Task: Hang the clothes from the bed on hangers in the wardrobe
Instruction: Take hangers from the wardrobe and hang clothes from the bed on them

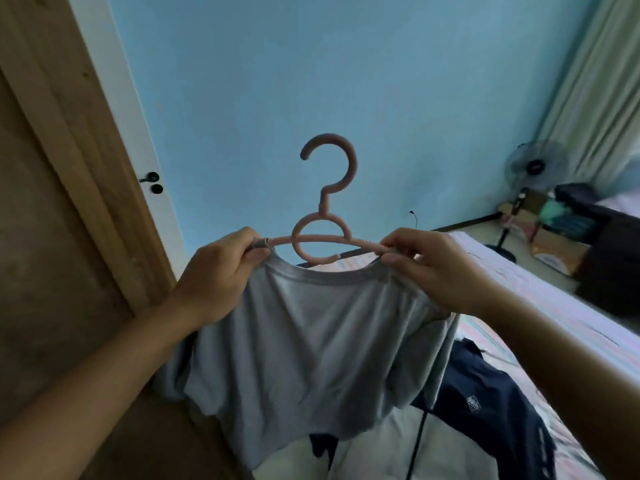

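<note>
The person's two forearms reach in from the lower corners of the frame, nearest the camera, and meet at a grey T-shirt [304, 348] held up in the middle of the frame. The left hand [218, 275] has its fingers clamped on the shirt's shoulder seam and the end of a pink hanger [323, 216]; the right hand [429, 268] pinches the other shoulder against the hanger's opposite arm, thumb and fingers pressed together on cloth and plastic. The hanger's arms run inside the neckline, its ring and hook standing upright above the collar against the blue wall [311, 81]. The shirt body hangs loose and wrinkled below.

Judged from this, the step in hand is seating the shirt on the hanger: both shoulders seem to be on, and the hands are settling the cloth. The next move calls for freeing one hand to take the hook, then turning toward the wardrobe, whose rail is not visible here; the wooden panel [52, 202] at the left of the frame may belong to it, but that cannot be told.

At the lower right a dark navy garment [485, 403] lies on the bed [540, 289], waiting its turn. A standing fan [535, 168] is at the right edge, well apart.
</note>
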A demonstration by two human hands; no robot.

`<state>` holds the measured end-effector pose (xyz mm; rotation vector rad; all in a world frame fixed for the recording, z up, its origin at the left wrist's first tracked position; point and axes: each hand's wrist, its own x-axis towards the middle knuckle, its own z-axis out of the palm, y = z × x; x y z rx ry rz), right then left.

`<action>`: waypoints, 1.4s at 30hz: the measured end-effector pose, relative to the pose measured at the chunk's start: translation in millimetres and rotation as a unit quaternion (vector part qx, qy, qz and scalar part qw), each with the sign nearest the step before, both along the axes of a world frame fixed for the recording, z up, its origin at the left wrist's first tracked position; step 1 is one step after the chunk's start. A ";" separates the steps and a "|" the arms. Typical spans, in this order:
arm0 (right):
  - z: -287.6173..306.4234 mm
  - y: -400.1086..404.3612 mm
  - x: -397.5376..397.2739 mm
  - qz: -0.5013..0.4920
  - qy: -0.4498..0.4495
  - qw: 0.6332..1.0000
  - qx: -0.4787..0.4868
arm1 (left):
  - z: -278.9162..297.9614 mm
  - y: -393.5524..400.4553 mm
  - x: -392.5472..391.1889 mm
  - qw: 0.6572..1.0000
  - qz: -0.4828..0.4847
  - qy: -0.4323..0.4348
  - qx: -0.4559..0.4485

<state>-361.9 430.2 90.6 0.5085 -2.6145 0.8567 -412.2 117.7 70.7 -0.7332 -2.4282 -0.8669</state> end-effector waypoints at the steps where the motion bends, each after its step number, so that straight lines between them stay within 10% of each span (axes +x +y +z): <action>1: -1.5 3.4 10.1 -0.020 0.005 1.000 0.007 | -0.6 5.8 1.0 1.000 -0.015 0.000 0.010; 23: -37.2 63.2 132.1 -0.256 -0.059 0.965 0.007 | -55.7 122.7 15.6 0.974 -0.199 -0.081 0.067; 42: -242.2 231.8 8.8 -0.347 -0.262 0.900 -0.039 | -235.4 330.1 -98.2 0.933 -0.127 -0.325 -0.082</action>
